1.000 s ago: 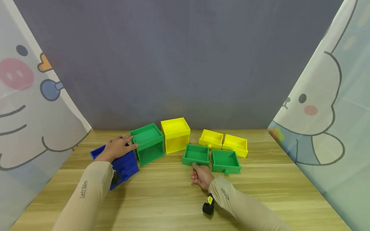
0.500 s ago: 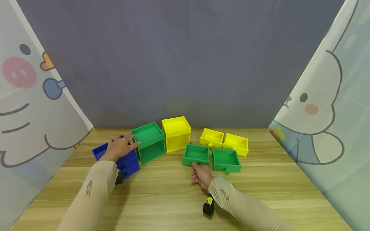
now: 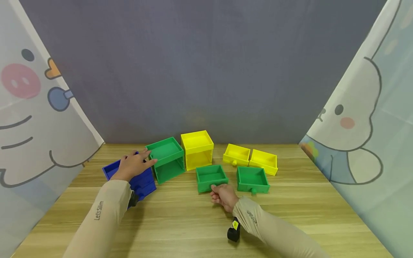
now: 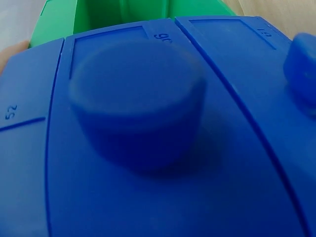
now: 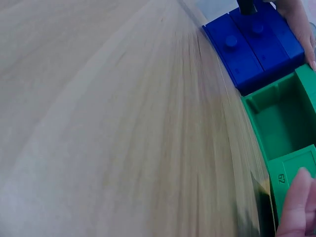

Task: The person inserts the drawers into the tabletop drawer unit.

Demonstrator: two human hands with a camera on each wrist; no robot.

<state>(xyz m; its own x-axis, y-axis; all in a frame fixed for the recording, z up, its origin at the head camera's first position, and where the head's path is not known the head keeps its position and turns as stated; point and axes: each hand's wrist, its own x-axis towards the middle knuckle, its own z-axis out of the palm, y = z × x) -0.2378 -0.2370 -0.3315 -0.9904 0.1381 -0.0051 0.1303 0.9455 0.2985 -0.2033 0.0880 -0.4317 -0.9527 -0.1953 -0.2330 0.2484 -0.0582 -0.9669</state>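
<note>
My left hand [image 3: 132, 166] reaches over the blue drawer cabinet [image 3: 143, 184]. Its spread fingers touch the left edge of the green cabinet [image 3: 169, 170], whose front is an open bay. In the left wrist view, large round knobs stick out from the blue drawer fronts [image 4: 237, 163]. With thumb and finger, my right hand [image 3: 226, 197] pinches the front of a green drawer [image 3: 211, 174], where the knob is hidden by the fingers. That drawer stands right of the green cabinet's opening, its front towards me. In the right wrist view, fingers [image 5: 296, 202] lie at its front.
A second green drawer [image 3: 251, 175] sits to the right of my right hand. Behind it are two yellow drawers, one [image 3: 237, 153] left of the other [image 3: 262, 160]. A yellow cabinet [image 3: 196, 150] with an open front stands beside the green one. A grey cloth wall [image 3: 206, 71] closes off the back.
The green drawer at my right hand has shifted left and slightly towards me, away from the other green drawer. My left hand stays on the cabinets.
</note>
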